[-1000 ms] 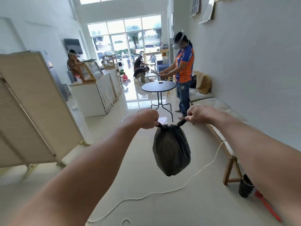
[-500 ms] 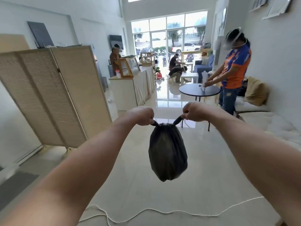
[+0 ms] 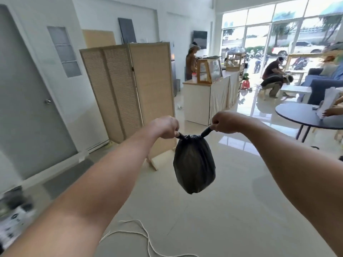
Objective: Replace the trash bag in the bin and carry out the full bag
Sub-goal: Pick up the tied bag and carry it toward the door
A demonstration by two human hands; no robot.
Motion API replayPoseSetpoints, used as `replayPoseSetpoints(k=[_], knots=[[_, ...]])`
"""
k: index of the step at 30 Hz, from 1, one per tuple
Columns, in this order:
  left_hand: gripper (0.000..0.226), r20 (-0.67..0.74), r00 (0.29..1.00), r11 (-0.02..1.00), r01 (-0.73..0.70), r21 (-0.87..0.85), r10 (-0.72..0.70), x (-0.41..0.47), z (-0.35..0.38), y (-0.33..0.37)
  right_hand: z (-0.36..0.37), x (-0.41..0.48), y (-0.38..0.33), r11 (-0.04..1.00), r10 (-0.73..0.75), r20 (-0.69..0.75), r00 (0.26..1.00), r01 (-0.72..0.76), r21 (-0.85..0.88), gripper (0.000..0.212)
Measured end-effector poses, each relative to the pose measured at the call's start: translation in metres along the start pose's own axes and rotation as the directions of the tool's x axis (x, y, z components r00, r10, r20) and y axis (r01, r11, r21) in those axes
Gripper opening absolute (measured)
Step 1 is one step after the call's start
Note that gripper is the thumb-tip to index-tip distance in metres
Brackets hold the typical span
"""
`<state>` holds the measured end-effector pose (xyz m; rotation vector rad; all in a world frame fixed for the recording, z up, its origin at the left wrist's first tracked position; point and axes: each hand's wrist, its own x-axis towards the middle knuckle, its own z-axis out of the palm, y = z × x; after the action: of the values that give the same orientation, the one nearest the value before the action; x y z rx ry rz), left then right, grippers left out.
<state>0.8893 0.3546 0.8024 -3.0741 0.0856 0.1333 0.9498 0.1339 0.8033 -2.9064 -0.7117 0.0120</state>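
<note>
A small, full black trash bag (image 3: 194, 164) hangs in mid-air in front of me, well above the tiled floor. Its top is gathered into two twisted ends. My left hand (image 3: 164, 127) is closed on the left end and my right hand (image 3: 225, 122) on the right end, both arms stretched out. The bag hangs freely between them. No bin is in view.
A folding wooden screen (image 3: 130, 89) stands ahead left, beside a grey door (image 3: 27, 101). A white cord (image 3: 141, 232) lies on the floor near me. A round dark table (image 3: 300, 115) is at right, a counter (image 3: 206, 97) and several people further back.
My view has swung to the left: the screen and grey door now fill the left side, and the table slid to the right edge. Both hands keep the bag held the same way.
</note>
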Motion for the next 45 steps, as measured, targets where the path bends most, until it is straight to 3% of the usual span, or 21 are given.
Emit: replayPoseSetpoints(k=[5,13,23,38,45], knots=[[0.022,0.002,0.982,0.982,0.189,-0.009,-0.189,0.024,-0.01,-0.039,-0.001,0.079,-0.018,0.979,-0.202,0.042,0.978,0.203,-0.013,0.024],[0.02,0.039,0.912,0.912,0.41,-0.021,-0.409,0.042,-0.003,-0.087,0.011,0.172,-0.053,0.887,-0.462,0.053,0.885,0.463,0.003,0.022],[0.023,0.087,0.82,0.82,0.57,-0.047,-0.565,0.071,0.024,-0.182,0.052,0.285,-0.117,0.803,-0.592,0.1,0.8,0.595,-0.01,0.024],[0.029,0.087,0.785,0.783,0.619,-0.067,-0.613,0.18,0.026,-0.344,0.066,0.461,-0.206,0.746,-0.664,0.083,0.743,0.666,0.014,0.03],[0.028,0.094,0.728,0.731,0.682,-0.003,-0.679,0.245,0.028,-0.397,0.073,0.575,-0.24,0.652,-0.757,0.058,0.65,0.758,0.018,0.021]])
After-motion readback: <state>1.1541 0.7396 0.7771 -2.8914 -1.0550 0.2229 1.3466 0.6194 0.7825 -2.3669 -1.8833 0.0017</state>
